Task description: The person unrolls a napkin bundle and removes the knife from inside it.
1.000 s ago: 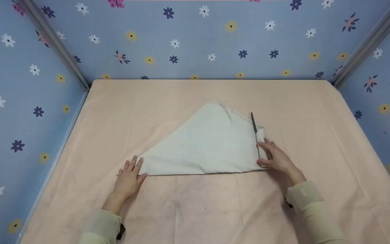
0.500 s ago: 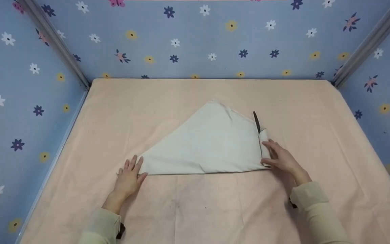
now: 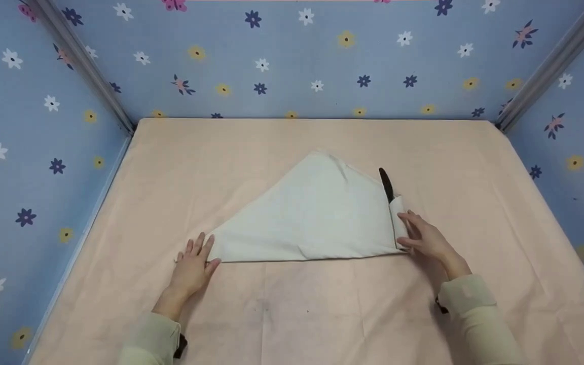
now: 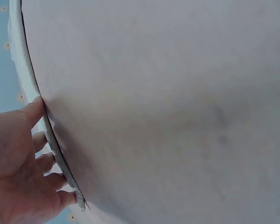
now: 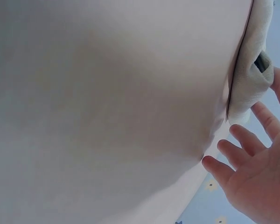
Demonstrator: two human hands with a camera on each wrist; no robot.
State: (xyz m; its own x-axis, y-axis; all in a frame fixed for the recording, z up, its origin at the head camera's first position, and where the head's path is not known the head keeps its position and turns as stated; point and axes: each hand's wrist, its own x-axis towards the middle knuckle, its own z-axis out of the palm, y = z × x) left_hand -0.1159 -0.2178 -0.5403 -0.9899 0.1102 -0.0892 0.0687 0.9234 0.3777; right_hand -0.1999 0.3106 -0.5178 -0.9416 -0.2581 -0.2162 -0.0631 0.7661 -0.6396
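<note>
Mostly flat pale cloth (image 3: 312, 218) w/ R-end roll (image 3: 396, 207), dark tip (image 3: 386, 184); L fingers (image 3: 198, 246) apart, R fingers (image 5: 247, 139) apart.

No text, label, brand, number or sign can be read in any of the three views.
</note>
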